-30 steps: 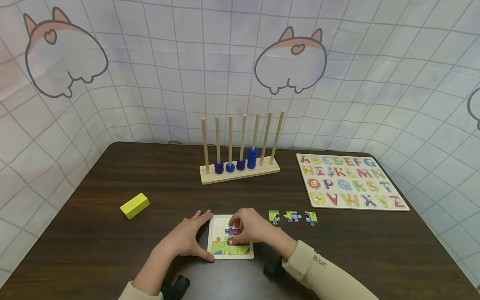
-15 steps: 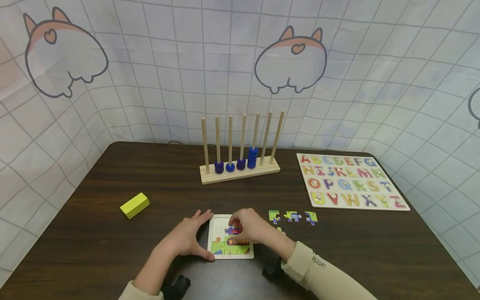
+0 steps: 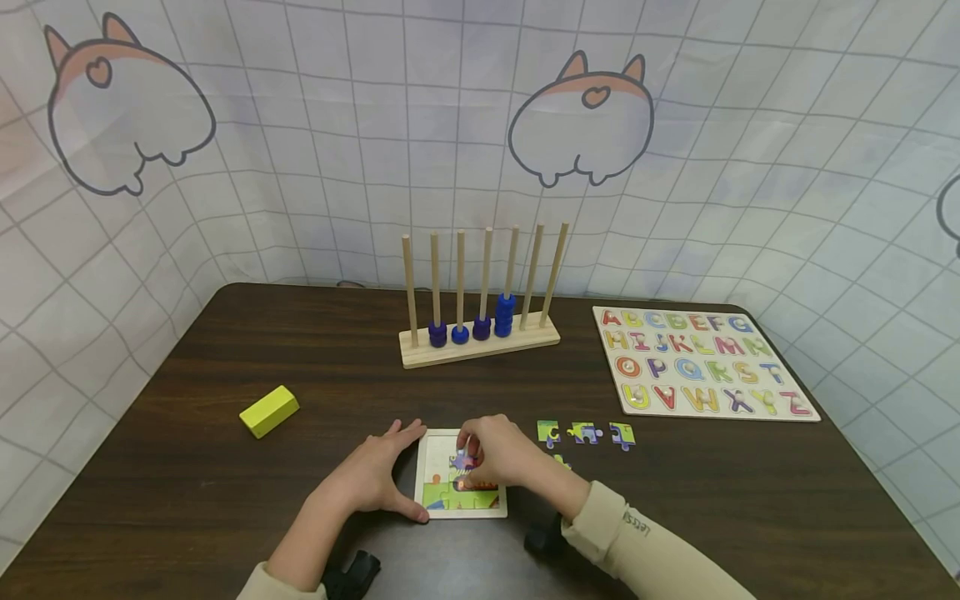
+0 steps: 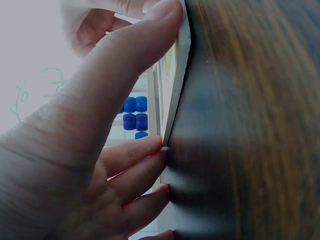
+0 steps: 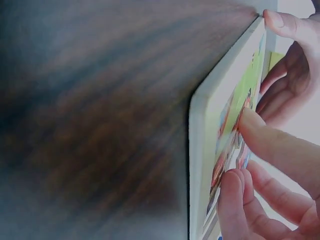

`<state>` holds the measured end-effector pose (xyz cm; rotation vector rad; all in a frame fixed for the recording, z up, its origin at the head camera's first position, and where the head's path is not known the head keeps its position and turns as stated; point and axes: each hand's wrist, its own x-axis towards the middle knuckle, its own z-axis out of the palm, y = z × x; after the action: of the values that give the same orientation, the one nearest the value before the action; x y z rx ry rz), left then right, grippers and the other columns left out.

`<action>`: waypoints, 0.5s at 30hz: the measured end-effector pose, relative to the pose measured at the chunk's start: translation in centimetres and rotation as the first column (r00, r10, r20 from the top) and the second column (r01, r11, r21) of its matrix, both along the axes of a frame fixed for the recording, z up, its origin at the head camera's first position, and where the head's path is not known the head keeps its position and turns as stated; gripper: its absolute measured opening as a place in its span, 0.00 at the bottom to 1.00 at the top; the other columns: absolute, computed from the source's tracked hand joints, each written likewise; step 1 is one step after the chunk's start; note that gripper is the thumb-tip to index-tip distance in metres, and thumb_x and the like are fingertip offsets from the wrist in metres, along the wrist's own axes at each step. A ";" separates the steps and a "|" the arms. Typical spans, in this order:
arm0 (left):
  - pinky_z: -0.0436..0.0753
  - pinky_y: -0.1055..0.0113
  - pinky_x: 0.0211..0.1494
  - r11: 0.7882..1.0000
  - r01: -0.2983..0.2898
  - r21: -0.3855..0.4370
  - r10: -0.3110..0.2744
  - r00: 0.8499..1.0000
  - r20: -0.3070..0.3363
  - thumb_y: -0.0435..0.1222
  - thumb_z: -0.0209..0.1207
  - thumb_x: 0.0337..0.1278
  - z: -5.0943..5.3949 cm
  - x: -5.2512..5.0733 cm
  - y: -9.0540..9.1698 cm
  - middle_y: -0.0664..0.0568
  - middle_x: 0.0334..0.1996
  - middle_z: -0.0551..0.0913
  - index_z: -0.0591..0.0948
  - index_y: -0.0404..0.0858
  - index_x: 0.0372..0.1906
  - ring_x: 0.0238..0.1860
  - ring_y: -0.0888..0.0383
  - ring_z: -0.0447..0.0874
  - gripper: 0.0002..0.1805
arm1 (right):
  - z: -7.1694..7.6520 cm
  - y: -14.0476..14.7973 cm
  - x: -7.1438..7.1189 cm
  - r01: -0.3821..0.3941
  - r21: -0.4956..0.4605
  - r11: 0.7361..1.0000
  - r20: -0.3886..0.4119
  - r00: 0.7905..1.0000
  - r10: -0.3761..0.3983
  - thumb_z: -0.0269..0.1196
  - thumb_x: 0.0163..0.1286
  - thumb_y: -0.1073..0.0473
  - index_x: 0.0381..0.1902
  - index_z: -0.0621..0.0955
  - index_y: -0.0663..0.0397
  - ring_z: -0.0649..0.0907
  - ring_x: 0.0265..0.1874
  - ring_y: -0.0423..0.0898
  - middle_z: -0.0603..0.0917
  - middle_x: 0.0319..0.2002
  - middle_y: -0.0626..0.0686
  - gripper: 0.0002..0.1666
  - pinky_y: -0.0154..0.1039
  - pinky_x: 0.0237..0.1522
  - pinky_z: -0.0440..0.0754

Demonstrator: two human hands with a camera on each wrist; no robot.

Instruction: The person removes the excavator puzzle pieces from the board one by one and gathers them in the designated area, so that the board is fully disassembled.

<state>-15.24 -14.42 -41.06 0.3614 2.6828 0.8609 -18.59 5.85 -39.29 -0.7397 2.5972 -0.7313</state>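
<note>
On dark wood-grain tabletop (image 3: 172, 450), touches jigsaw tray (image 3: 465, 514) with spread fingers of left hand (image 3: 372, 473); pinches jigsaw piece (image 3: 460, 461) in right hand (image 3: 500, 450).

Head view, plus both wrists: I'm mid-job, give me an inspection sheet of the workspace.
Surface: dark wood-grain table.
Job's things: puzzle frame, partly filled; at least four loose pieces to its right, one partly hidden.
Clutter: yellow block at left, bead rack at back, alphabet board at right.
Grippers: left hand spread along the frame's left side; right hand pinches a puzzle piece over the frame.
Cables: thin dark loop at the far edge, possibly a cable.
Surroundings: white gridded cloth with cartoon outlines.
</note>
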 end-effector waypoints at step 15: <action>0.59 0.39 0.60 1.000 -0.013 -0.008 0.013 1.000 -0.003 0.54 0.76 0.16 0.0 -0.1 0.0 0.50 0.66 0.63 0.66 0.43 0.65 0.66 0.39 0.55 0.58 | -0.2 0.1 -0.7 -0.026 -0.022 0.999 0.020 0.999 0.026 0.76 0.41 0.60 0.33 0.79 0.56 0.73 0.23 0.40 0.75 0.23 0.47 0.21 0.30 0.24 0.74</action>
<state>-15.31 -14.38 -41.05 0.3441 2.6934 0.8534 -19.25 5.93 -39.47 -0.7675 2.5608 -0.7570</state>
